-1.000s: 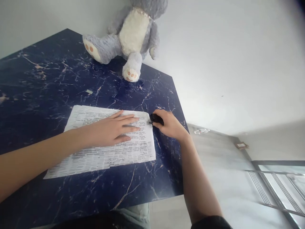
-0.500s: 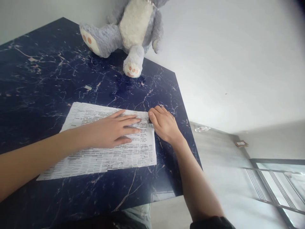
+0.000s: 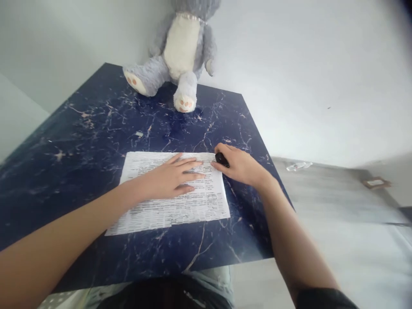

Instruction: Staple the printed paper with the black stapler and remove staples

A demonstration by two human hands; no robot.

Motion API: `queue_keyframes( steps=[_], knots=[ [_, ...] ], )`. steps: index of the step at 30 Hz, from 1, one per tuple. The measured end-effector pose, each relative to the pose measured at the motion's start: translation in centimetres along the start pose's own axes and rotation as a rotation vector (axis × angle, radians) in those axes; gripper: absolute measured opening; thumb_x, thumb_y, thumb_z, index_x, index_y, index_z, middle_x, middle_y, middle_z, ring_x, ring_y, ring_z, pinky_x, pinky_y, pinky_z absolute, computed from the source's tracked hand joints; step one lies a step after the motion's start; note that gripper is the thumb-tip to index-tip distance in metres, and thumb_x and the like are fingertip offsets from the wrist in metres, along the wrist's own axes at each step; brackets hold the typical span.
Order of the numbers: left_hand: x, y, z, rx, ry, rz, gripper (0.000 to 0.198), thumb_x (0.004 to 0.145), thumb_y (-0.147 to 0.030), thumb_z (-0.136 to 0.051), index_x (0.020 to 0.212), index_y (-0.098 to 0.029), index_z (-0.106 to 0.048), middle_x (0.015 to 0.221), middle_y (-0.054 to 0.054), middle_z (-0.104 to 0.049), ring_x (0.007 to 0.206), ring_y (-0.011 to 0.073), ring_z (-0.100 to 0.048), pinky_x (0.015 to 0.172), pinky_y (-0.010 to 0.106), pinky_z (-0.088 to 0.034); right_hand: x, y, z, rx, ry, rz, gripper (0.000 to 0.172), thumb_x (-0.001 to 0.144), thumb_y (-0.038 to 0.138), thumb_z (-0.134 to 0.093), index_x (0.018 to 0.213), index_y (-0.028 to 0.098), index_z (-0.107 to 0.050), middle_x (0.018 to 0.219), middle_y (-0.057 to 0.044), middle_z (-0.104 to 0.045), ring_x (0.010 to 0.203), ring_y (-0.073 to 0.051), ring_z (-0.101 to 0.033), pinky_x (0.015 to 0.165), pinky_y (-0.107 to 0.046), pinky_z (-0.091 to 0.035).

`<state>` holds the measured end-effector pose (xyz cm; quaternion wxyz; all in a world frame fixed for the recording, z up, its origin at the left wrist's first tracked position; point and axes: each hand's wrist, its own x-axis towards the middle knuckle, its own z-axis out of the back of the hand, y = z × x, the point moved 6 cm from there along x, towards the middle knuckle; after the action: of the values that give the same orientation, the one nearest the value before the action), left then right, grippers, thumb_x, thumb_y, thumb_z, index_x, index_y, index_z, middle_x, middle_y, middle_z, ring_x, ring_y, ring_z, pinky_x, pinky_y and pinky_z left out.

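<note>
A printed white sheet of paper [image 3: 199,206] lies on the dark blue marbled table. My left hand [image 3: 175,177] rests flat on it, fingers spread. At the sheet's far right corner, my right hand [image 3: 236,165] is wrapped round a small black object [image 3: 222,159]; its thumb is on the near side and its fingers on the far side. The lower part of that object is hidden, so I cannot tell exactly what it is.
A grey and cream plush toy [image 3: 182,47] sits at the table's [image 3: 96,103] back edge, against the wall. A small pale scrap [image 3: 139,134] lies beyond the sheet. On the floor to the right are a clear plastic item [image 3: 299,166] and a brown object [image 3: 376,183].
The view has shifted, so paper and hands appear farther right. My right hand has turned, and more of the black object shows in it. My left hand stays flat on the sheet.
</note>
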<state>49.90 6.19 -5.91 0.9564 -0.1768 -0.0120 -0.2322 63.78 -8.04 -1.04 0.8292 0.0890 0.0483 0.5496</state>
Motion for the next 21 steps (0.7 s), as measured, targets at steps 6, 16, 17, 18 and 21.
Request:
queue_keyframes(
  steps=[6, 16, 17, 18, 21],
  knots=[
    [0.1, 0.2, 0.3, -0.187, -0.006, 0.015, 0.046, 0.106, -0.049, -0.05, 0.151, -0.041, -0.052, 0.17, -0.001, -0.032, 0.157, 0.028, -0.026, 0.129, 0.051, 0.0, -0.2, -2.7, 0.5, 0.174, 0.064, 0.132, 0.011, 0.09, 0.031, -0.065, 0.095, 0.021, -0.061, 0.089, -0.004, -0.068, 0.079, -0.02, -0.06, 0.071, -0.032, -0.038],
    [-0.3, 1.4, 1.7, -0.543, -0.167, 0.167, 0.043, 0.099, -0.047, -0.062, 0.138, -0.03, -0.06, 0.156, 0.008, -0.052, 0.143, 0.0311, -0.046, 0.123, 0.048, -0.028, -1.4, -5.0, 3.8, -0.051, -0.462, -0.466, 0.02, 0.091, 0.035, -0.062, 0.101, 0.018, -0.059, 0.092, -0.012, -0.068, 0.077, -0.027, -0.061, 0.066, -0.036, -0.04],
    [-0.4, 2.0, 1.8, -0.588, -0.223, 0.221, 0.039, 0.102, -0.047, -0.057, 0.136, -0.029, -0.06, 0.152, 0.01, -0.054, 0.139, 0.0305, -0.05, 0.118, 0.047, -0.034, -1.3, -4.0, 4.0, 0.024, -0.506, -0.437, 0.021, 0.092, 0.036, -0.061, 0.103, 0.018, -0.058, 0.093, -0.012, -0.068, 0.077, -0.026, -0.061, 0.066, -0.036, -0.041],
    [-0.6, 2.8, 1.9, -0.644, -0.296, 0.279, 0.037, 0.104, -0.047, -0.053, 0.134, -0.028, -0.061, 0.148, 0.011, -0.057, 0.135, 0.0296, -0.053, 0.115, 0.047, -0.039, -1.1, -2.7, 3.8, 0.118, -0.504, -0.381, 0.023, 0.093, 0.038, -0.061, 0.104, 0.019, -0.057, 0.093, -0.011, -0.068, 0.077, -0.025, -0.061, 0.066, -0.035, -0.041],
    [-0.9, 5.2, 2.1, -0.904, -0.554, 0.404, 0.04, 0.106, -0.053, -0.046, 0.122, -0.021, -0.065, 0.133, 0.013, -0.065, 0.126, 0.0277, -0.06, 0.111, 0.047, -0.044, 0.2, 2.0, 1.4, 0.368, -0.322, -0.162, 0.023, 0.092, 0.04, -0.065, 0.101, 0.02, -0.056, 0.088, -0.006, -0.068, 0.072, -0.02, -0.06, 0.065, -0.032, -0.042]
  ],
)
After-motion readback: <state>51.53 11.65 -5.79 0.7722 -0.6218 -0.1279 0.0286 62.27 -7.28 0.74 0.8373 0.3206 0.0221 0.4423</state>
